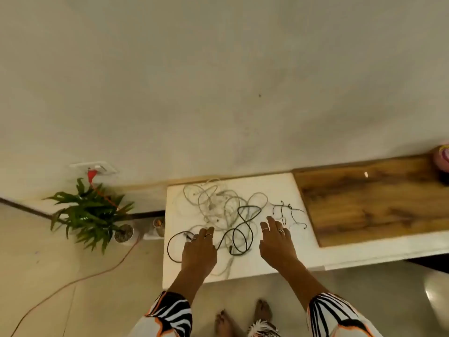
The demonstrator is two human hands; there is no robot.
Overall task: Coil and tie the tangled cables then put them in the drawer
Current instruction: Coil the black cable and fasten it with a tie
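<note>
A tangle of white cables [216, 203] lies on the white top [286, 188] of a low unit. A black cable [245, 227] loops across its front. Several short dark twist ties [289, 212] lie to the right of the tangle. My left hand [199, 249] reaches over the left end of the black cable, its fingertips at the cable; whether they pinch it I cannot tell. With fingers straight, my right hand [277, 242] hovers between the black cable and the ties. No drawer is visible.
A wooden surface [379, 203] adjoins the white top on the right, with a pink object [442, 159] at its far end. A potted plant [92, 212] stands on the floor at left, near a wall socket [94, 167] and an orange cord [73, 280].
</note>
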